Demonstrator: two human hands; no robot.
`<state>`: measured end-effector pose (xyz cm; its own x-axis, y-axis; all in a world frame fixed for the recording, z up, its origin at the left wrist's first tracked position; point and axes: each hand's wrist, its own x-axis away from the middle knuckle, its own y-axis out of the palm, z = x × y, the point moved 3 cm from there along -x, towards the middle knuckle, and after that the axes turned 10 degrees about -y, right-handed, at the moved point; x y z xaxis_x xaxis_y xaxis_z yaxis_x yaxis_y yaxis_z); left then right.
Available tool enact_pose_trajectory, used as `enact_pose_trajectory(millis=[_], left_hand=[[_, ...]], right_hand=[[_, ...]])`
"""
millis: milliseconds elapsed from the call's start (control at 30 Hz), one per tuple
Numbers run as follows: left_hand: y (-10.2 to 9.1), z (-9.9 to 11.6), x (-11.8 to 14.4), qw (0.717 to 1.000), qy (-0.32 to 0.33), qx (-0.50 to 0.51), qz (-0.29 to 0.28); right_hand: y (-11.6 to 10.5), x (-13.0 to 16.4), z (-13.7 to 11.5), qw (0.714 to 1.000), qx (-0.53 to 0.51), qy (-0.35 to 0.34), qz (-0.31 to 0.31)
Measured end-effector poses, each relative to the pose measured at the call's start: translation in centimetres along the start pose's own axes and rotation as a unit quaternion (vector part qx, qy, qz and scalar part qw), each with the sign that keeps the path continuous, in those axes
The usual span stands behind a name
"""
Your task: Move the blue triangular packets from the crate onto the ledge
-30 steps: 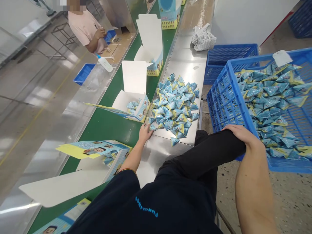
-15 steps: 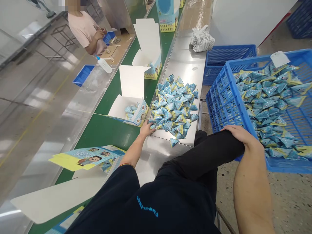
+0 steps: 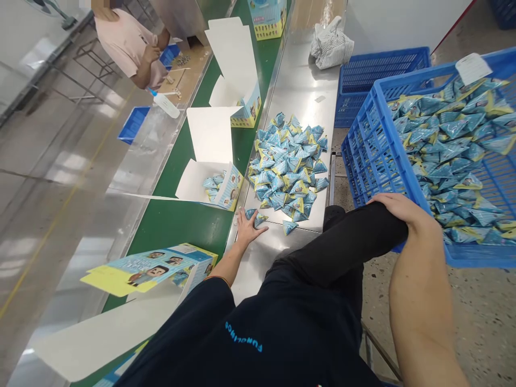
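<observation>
My left hand [image 3: 246, 228] rests on the steel table with its fingers spread. Its fingertips are at two small pyramid-shaped packets [image 3: 256, 216], blue and yellow, just in front of the large pile of packets [image 3: 286, 166]. A single packet [image 3: 289, 227] lies apart at the near edge of the pile. My right hand [image 3: 397, 207] lies over my knee, fingers stretched along the black trousers, holding nothing. Left of the pile, an open printed carton [image 3: 231, 188] stands on the green belt with several packets inside.
Another open carton [image 3: 248, 110] and a closed-looking one [image 3: 269, 21] stand farther along the green belt [image 3: 177, 220]; a lidded-open carton [image 3: 161, 266] is nearer. A blue crate [image 3: 373, 145] of packets stands right. A striped cloth [image 3: 332, 45] lies behind. A co-worker [image 3: 124, 45] works across the belt.
My left hand has moved slightly toward me and its fingers have spread; the packets by it now sit a little apart from the pile. My right hand stays on my knee.
</observation>
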<state>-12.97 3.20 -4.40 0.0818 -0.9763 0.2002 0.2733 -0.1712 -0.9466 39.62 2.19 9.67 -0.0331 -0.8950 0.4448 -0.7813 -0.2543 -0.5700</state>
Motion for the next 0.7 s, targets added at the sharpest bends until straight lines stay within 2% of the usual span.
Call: enact_pose_trajectory(millis=[133, 200, 333, 400, 533, 700], left_hand=[[1.1, 1.3, -0.2, 0.997, -0.074, 0.029, 0.007], [1.2, 1.5, -0.3, 0.996, -0.084, 0.031, 0.012], [0.6, 1.0, -0.4, 0.997, -0.072, 0.021, 0.013], [-0.2, 0.5, -0.3, 0.997, -0.072, 0.012, 0.037], [-1.6, 0.5, 0.1, 0.998, -0.013, -0.008, 0.063], [-2.7, 1.1, -0.1, 0.996, -0.023, -0.006, 0.091]], right_hand=[[-0.1, 0.4, -0.3, 0.999, -0.007, 0.038, -0.001], [-0.2, 0.6, -0.4, 0.999, -0.012, 0.043, 0.0], [-0.2, 0.7, -0.1, 1.0, -0.008, 0.03, -0.001], [-0.1, 0.7, 0.3, 1.0, -0.005, 0.022, -0.003], [-0.1, 0.4, 0.6, 1.0, 0.0, 0.011, -0.007], [-0.1, 0.2, 0.7, 1.0, 0.001, 0.013, -0.004]])
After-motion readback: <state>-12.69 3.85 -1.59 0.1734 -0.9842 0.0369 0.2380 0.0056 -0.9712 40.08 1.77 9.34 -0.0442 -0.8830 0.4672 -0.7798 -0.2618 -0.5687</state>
